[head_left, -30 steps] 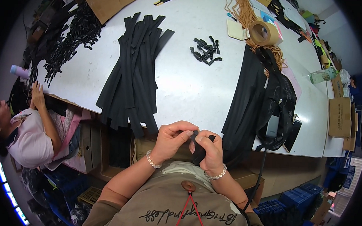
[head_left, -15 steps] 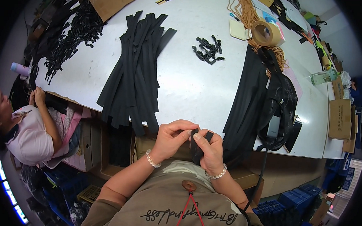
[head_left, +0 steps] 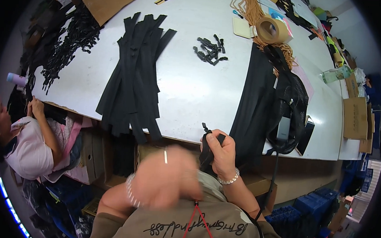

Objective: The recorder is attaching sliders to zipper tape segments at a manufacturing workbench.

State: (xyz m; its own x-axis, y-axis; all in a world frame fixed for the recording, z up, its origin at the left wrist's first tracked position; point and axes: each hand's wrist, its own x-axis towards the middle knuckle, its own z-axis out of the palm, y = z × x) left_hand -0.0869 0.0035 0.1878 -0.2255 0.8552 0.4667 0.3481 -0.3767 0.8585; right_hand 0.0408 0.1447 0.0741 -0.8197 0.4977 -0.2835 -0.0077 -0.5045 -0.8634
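Observation:
My right hand (head_left: 223, 155) grips a black zipper strip (head_left: 207, 145) at the near table edge, with its slider sticking up at the top. My left hand (head_left: 164, 181) is blurred in motion, pulled back low toward my chest, apart from the strip; whether it holds anything I cannot tell. A fanned pile of black zipper strips (head_left: 134, 80) lies on the white table (head_left: 191, 89) to the left. A small heap of black sliders (head_left: 210, 49) sits further back.
Black fabric pieces (head_left: 257, 105) and a mesh bag (head_left: 291, 102) lie on the right. A tape roll (head_left: 271, 29) and tan cords are at the back. Another person (head_left: 23, 141) works at the left. A plastic bottle (head_left: 336, 75) and cardboard boxes (head_left: 355, 117) stand far right.
My left hand has left the zipper strip and swung down toward my chest. My right hand still holds the strip, now raised slightly.

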